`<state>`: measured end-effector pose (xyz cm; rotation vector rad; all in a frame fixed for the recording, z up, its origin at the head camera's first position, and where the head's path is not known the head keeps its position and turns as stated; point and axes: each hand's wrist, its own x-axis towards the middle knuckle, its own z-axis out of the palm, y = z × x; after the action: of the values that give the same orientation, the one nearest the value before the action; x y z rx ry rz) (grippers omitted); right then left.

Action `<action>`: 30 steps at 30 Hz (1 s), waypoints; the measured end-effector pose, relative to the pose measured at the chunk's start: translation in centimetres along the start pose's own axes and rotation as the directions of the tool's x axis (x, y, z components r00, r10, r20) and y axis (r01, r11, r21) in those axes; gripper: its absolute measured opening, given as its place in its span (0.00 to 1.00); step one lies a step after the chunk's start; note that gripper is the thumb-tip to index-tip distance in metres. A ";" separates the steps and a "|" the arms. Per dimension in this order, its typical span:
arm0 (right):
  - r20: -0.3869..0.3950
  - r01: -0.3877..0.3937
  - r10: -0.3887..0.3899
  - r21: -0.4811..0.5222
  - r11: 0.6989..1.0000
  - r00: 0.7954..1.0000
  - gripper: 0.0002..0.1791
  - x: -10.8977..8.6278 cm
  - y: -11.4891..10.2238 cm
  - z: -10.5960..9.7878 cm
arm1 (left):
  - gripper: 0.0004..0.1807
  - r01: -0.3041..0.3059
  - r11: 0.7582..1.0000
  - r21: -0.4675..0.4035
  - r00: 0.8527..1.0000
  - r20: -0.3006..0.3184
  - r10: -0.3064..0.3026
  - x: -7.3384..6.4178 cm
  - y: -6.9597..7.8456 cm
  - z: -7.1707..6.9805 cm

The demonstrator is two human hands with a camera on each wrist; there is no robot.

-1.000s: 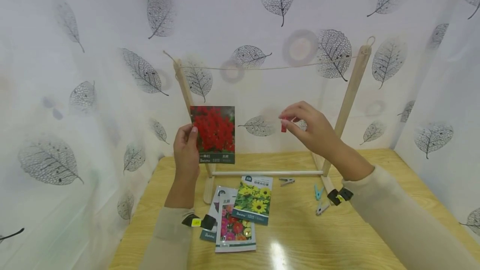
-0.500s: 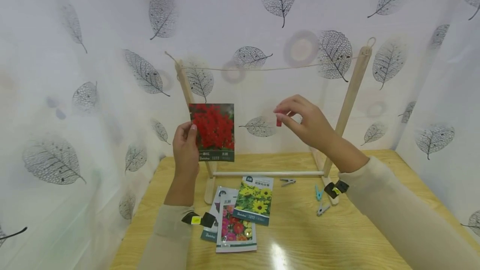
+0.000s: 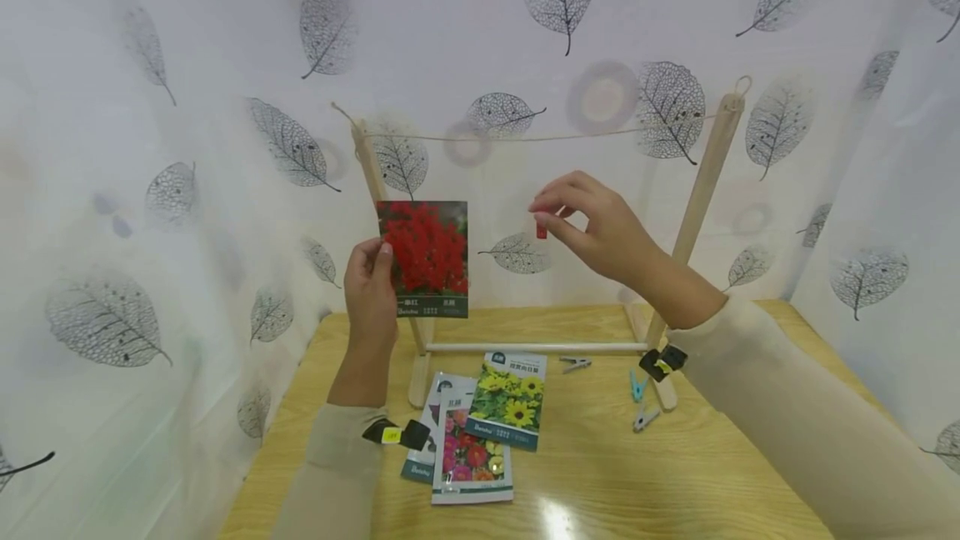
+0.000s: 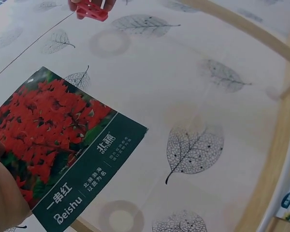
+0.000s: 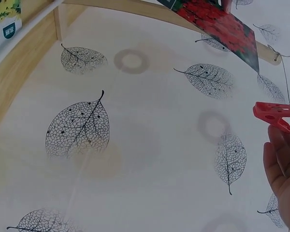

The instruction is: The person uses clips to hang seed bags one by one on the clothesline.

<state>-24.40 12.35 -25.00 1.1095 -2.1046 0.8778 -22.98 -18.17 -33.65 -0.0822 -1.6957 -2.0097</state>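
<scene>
My left hand (image 3: 371,290) holds a seed packet with red flowers (image 3: 423,258) upright by its left edge, in front of the left post of a wooden rack (image 3: 701,182). The same packet (image 4: 58,145) fills the left wrist view. My right hand (image 3: 592,227) pinches a small red clothespin (image 3: 541,230) between thumb and fingers, to the right of the packet and below the string (image 3: 540,137) stretched between the rack's posts. In the right wrist view the red clothespin (image 5: 273,115) sticks out past the fingertips (image 5: 280,159).
On the wooden table (image 3: 675,473) lie a sunflower packet (image 3: 507,400), a pink-flower packet (image 3: 471,458) and another packet under them. Three loose clothespins lie near the rack's foot: a grey one (image 3: 573,363), a blue one (image 3: 637,384), another grey one (image 3: 643,417). Leaf-patterned walls surround.
My right hand has carried the red clothespin up and to the left, closer to the packet. The left hand has raised the packet slightly.
</scene>
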 end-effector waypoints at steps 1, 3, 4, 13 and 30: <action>0.001 0.004 -0.004 0.000 1.000 1.000 0.08 0.1 -0.1 0.1 | 0.05 -0.001 1.000 -0.004 1.000 -0.002 0.001 0.1 0.0 0.0; 0.002 0.013 -0.013 0.005 1.000 1.000 0.07 0.4 -0.3 0.2 | 0.05 -0.002 1.000 -0.009 1.000 -0.008 0.001 0.2 0.1 0.0; 0.001 0.018 -0.018 0.008 1.000 1.000 0.07 0.6 -0.4 0.2 | 0.05 -0.002 1.000 -0.014 1.000 -0.012 0.002 0.2 0.2 -0.1; -0.020 0.050 -0.049 0.034 0.998 0.999 0.07 2.3 -1.1 0.1 | 0.05 0.013 1.000 -0.008 1.000 -0.020 -0.013 0.3 1.0 0.2; -0.067 0.076 -0.072 0.059 0.995 0.995 0.08 4.4 -2.0 0.2 | 0.04 -0.004 0.999 -0.043 1.000 -0.016 0.003 0.5 1.1 0.7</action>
<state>-24.85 9.27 -21.28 1.1670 -1.9833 0.9364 -23.17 -17.83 -32.34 -0.0834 -1.6412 -2.0391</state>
